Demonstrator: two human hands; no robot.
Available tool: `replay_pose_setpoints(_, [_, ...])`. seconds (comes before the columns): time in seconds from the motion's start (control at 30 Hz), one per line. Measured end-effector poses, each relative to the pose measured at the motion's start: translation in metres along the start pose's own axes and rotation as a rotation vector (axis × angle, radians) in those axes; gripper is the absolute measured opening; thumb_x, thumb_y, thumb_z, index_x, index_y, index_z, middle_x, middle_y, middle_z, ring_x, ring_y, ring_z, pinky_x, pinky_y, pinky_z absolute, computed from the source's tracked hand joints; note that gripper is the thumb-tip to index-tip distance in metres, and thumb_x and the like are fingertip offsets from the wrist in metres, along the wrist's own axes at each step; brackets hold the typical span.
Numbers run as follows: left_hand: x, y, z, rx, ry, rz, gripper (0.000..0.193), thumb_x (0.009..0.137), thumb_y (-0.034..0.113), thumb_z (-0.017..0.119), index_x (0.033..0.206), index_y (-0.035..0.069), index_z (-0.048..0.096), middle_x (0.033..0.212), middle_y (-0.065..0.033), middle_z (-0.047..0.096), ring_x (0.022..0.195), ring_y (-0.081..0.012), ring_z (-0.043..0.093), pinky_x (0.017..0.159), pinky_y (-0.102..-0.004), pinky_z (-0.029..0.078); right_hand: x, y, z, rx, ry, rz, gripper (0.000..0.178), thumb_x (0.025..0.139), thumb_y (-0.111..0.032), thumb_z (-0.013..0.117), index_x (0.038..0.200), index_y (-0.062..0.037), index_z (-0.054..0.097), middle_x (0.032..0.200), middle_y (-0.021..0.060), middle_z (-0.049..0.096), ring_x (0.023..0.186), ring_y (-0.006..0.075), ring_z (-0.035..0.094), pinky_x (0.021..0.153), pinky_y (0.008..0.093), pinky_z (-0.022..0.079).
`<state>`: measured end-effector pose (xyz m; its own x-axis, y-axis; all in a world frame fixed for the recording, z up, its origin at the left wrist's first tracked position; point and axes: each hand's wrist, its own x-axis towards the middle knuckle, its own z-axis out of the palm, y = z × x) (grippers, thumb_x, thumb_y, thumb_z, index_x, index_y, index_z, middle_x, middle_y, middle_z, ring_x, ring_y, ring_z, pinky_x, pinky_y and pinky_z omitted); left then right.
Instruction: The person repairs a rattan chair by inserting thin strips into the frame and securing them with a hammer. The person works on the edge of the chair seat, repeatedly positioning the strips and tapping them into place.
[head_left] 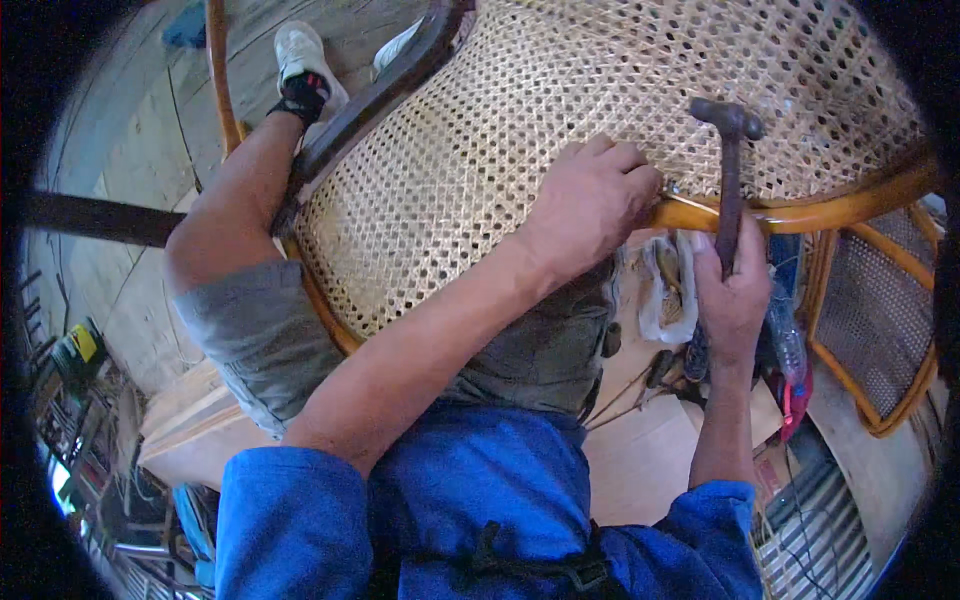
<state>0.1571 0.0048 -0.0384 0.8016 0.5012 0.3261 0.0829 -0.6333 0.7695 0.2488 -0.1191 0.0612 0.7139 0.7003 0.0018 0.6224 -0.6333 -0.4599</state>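
Tan woven-cane panel (420, 230) with golden-brown wooden rim (850, 209) lies under the curled left hand (598, 200), its grip hidden; right hand (738, 285) grasps a dark T-shaped hammer (731, 170); light, controlled taps seem best

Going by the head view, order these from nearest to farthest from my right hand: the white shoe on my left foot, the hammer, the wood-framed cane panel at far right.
1. Hammer: in the right hand.
2. Cane panel: off to that hand's right.
3. White shoe: farthest, at upper left.
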Motion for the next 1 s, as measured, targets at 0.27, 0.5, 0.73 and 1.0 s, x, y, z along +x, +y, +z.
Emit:
replay_pose_setpoints(0.27, [0.005,0.008,-0.004,0.049,0.021,0.01,0.02,0.071,0.02,0.067,0.089,0.012,0.063,0.091,-0.0045,0.06,0.081,-0.0243,0.057,0.07,-0.0362,0.048,0.002,0.015,0.012,0.005,-0.096,0.185,0.022,0.084,-0.022,0.062,0.083,-0.0031,0.051,0.064,0.0124,0.053,0.056,0.026,0.055,0.055,0.0391,0.043])
replay_pose_setpoints(0.5, [0.006,0.008,-0.003,0.047,-0.002,-0.003,0.017,0.07,0.013,0.069,0.085,0.009,0.061,0.084,-0.0054,0.06,0.075,-0.0255,0.057,0.066,-0.0365,0.048,-0.002,0.019,0.016,-0.014,-0.045,0.048,0.019,0.082,-0.019,0.064,0.079,-0.0056,0.05,0.059,0.013,0.052,0.052,0.0306,0.053,0.05,0.0392,0.042])
replay_pose_setpoints(0.73, [0.006,0.009,-0.004,0.06,-0.037,0.017,0.017,0.069,0.01,0.069,0.084,0.008,0.061,0.083,-0.0074,0.059,0.073,-0.026,0.057,0.065,-0.0363,0.048,-0.003,0.028,0.017,0.009,-0.077,0.059,0.019,0.08,-0.019,0.064,0.077,-0.0061,0.051,0.059,0.0137,0.053,0.054,0.0337,0.055,0.05,0.0425,0.043])
replay_pose_setpoints(1.0, [0.008,0.018,-0.007,0.164,-0.094,0.037,0.016,0.07,0.009,0.069,0.084,0.007,0.062,0.085,-0.0082,0.058,0.075,-0.0258,0.056,0.065,-0.0358,0.048,-0.004,0.034,0.015,0.053,-0.155,0.056,0.012,0.078,-0.014,0.062,0.084,-0.0079,0.054,0.057,0.0136,0.051,0.055,0.0335,0.056,0.051,0.0431,0.045])
